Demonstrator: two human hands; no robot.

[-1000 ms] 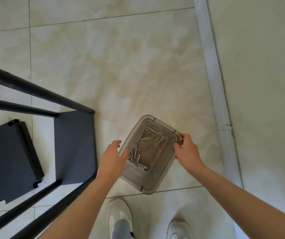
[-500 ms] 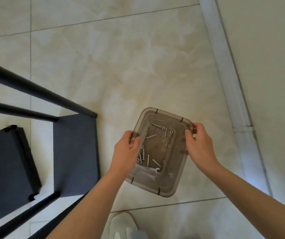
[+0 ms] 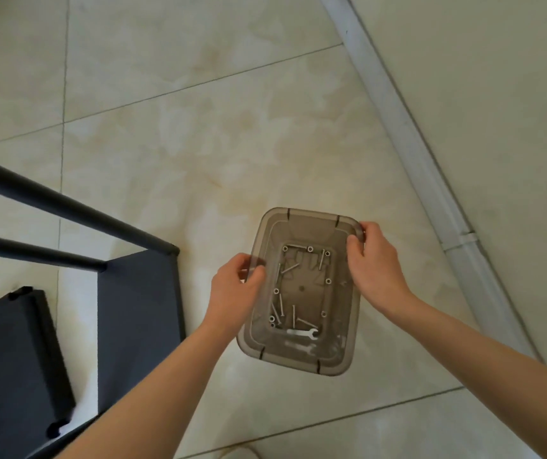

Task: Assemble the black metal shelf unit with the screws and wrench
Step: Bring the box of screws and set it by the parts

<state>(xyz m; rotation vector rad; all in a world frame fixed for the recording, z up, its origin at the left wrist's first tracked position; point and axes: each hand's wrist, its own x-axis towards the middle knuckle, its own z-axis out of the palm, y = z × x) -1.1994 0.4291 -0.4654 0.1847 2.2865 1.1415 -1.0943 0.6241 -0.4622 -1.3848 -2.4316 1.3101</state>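
A smoky clear plastic box (image 3: 311, 223) is held above the tiled floor. My left hand (image 3: 234, 293) grips its left rim and my right hand (image 3: 376, 263) grips its far right corner. Inside lie several silver screws (image 3: 280, 309) and a small flat wrench (image 3: 301, 333). To the left stands the black metal shelf frame (image 3: 66, 207) with a dark shelf panel (image 3: 138, 323) set in it. A second black shelf panel (image 3: 10, 359) lies loose on the floor at the far left.
A white baseboard strip (image 3: 414, 140) runs diagonally along the wall at the right. Pale marbled floor tiles (image 3: 199, 144) spread beyond the box. A shoe tip (image 3: 240, 453) shows at the bottom edge.
The box has been lifted off the floor and turned more upright in the view. My left hand went from reaching for the rim to gripping it. The view has shifted left.
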